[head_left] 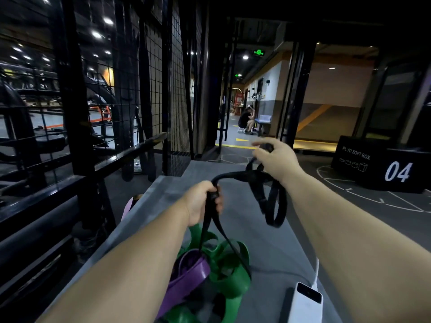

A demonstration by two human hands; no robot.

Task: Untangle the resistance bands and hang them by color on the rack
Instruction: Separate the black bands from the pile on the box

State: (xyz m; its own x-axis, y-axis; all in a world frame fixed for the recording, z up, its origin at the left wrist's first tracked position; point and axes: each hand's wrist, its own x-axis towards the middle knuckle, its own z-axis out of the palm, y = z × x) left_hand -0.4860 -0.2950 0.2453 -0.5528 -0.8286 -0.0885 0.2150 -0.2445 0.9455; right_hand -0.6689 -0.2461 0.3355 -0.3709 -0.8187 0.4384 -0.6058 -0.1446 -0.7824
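The black resistance band (233, 174) is gripped in both curled fists: left hand (204, 201) central, right hand (276, 159) at its two o'clock. The green bands (233, 284) and purple band (186, 278) are heaped at six o'clock.

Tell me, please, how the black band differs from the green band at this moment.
The black band is raised, gripped by the left hand and the right hand; the green band lies on the grey surface. The black band runs between the hands with a loop hanging; the green band sits crumpled in folds. The black band looks narrower than the green band. Both reach into the same tangle with the purple band.
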